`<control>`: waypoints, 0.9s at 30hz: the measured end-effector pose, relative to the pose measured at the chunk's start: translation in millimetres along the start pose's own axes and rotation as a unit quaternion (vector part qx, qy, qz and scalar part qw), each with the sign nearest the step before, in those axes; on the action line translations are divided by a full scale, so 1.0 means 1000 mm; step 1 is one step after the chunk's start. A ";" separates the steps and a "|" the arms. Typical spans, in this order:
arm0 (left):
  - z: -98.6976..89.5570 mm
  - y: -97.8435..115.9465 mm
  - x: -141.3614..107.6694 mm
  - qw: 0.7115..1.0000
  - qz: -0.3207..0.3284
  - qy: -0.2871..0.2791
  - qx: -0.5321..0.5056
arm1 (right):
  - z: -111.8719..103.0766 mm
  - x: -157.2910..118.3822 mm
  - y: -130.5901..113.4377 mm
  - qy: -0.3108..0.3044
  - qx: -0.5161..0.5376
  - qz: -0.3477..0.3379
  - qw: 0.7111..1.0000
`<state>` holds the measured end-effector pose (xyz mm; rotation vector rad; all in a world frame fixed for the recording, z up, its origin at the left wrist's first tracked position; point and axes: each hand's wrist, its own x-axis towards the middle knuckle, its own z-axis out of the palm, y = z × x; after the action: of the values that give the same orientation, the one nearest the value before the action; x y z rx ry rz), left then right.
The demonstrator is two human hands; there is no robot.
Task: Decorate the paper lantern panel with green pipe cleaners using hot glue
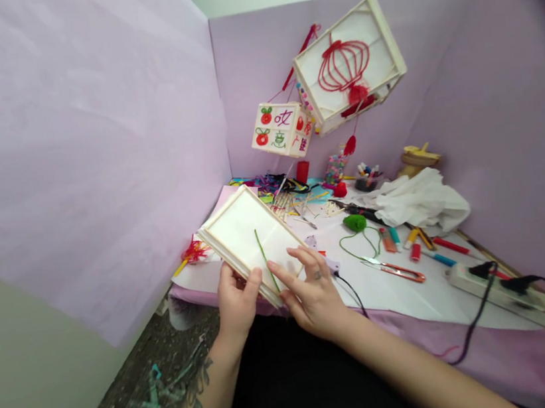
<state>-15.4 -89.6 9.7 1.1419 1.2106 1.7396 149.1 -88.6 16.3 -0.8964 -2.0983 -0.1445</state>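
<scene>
My left hand (238,297) grips the lower left edge of a wood-framed box with white panels (240,225), its thumb on the near edge. The box is tilted above the front of the table. A short green strand (261,249), like yarn, lies across the upper panel. My right hand (311,286) is over the lower right of that panel, fingers spread, index fingertip at the strand. The underside of the box is hidden.
Two decorated lanterns, a large one (383,49) and a small one (281,137), hang at the back. On the table (326,304) lie green yarn (355,222), an orange-handled cutter (396,272), markers, white cloth (417,201) and a power strip (505,294). A black cord (351,287) runs over the front edge.
</scene>
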 end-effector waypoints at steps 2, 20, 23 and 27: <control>0.000 0.000 -0.001 1.000 0.005 0.001 0.001 | 0.002 0.000 0.003 -0.005 -0.002 0.001 1.000; 0.001 0.001 -0.002 1.000 0.005 -0.003 -0.006 | 0.001 -0.003 0.007 0.006 0.035 -0.003 0.999; 0.001 0.000 -0.001 1.000 0.006 -0.001 -0.011 | 0.003 -0.004 0.008 0.002 0.050 -0.006 0.999; 0.001 0.000 -0.002 1.000 0.009 0.003 -0.006 | 0.002 -0.004 0.010 0.025 0.067 -0.003 0.997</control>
<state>-14.1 -90.8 9.6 1.1448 1.1953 1.7623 156.2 -82.7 10.1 -0.7971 -2.0387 -0.0281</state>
